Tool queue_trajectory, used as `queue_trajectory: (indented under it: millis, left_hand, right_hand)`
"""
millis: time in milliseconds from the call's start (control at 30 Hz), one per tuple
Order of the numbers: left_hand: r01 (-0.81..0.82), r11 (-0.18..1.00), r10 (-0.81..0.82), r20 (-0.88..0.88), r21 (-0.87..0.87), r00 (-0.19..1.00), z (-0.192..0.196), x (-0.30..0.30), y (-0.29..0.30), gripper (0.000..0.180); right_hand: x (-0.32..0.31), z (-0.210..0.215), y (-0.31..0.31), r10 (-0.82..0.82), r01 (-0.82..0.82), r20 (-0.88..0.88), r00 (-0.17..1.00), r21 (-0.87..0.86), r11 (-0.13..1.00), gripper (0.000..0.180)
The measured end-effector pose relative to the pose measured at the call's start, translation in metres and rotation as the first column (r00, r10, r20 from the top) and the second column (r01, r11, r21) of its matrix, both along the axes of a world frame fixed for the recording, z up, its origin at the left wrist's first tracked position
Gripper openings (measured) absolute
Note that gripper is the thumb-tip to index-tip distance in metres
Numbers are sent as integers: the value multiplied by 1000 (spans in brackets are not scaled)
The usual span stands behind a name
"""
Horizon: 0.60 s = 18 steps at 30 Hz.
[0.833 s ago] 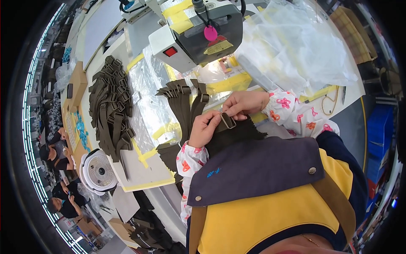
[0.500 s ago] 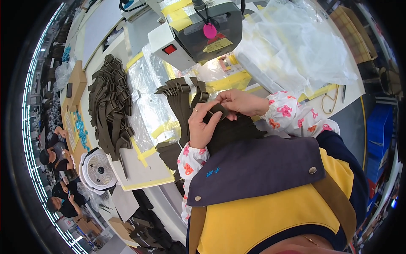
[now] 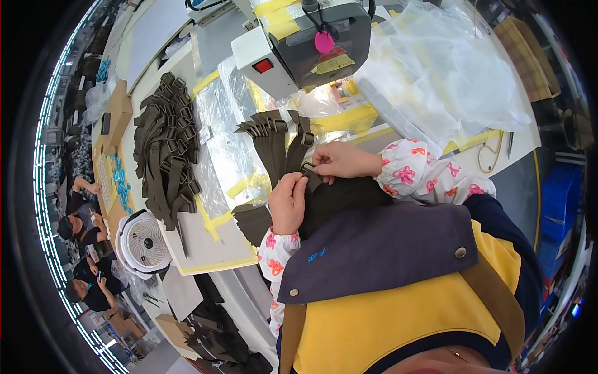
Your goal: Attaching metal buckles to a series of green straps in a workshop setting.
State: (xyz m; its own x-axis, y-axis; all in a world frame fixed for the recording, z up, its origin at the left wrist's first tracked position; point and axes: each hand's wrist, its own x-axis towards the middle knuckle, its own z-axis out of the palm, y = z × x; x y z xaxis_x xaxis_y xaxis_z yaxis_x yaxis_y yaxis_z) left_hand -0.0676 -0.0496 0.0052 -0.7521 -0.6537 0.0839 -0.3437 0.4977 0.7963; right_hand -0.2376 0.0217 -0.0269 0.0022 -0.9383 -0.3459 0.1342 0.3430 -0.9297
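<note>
**Strap and buckle held between two hands at a sewing station**

A dark olive strap (image 3: 313, 181) with a small buckle at its end lies at the centre of the view, just in front of the person's chest. The right hand (image 3: 339, 161), at about 1 o'clock from the strap, pinches the buckle end between thumb and fingertips. The left hand (image 3: 288, 202), at about 8 o'clock, has its fingers curled and its thumb pressed against the strap's lower length. The two hands are almost touching. Under them lies a dark pile of cloth (image 3: 339, 199), which hides where the strap ends.

At 11 o'clock from the hands, a fan of similar straps (image 3: 274, 140) lies on the clear plastic sheet (image 3: 230, 137) that covers the table. Farther out at 9 to 10 o'clock, a large heap of straps with buckles (image 3: 168, 149) rests on the table's left part. By this layout, one strap is being handled and many lie in the two groups; which group is finished cannot be told from the view.

At 12 o'clock stands the sewing machine (image 3: 311, 37), grey with a red switch and a pink tag; no strap is under it. Crumpled clear plastic bags (image 3: 448, 81) lie at 2 o'clock. A small white fan (image 3: 144, 243) sits at 8 o'clock by the table's edge. Other people (image 3: 81, 249) sit at the far left rim.
</note>
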Motion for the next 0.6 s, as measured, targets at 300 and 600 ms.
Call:
queue_trajectory:
  millis: [300, 600]
  left_hand:
    - [-14, 977, 36, 98, -211, 995, 2, -8, 3, 7]
    - [116, 913, -63, 147, -390, 987, 8, -10, -1, 9]
  right_hand:
    - [10, 9, 6, 18, -100, -389, 921, -193, 976, 12]
    - [3, 2, 2, -23, -133, -491, 871, -281, 950, 15]
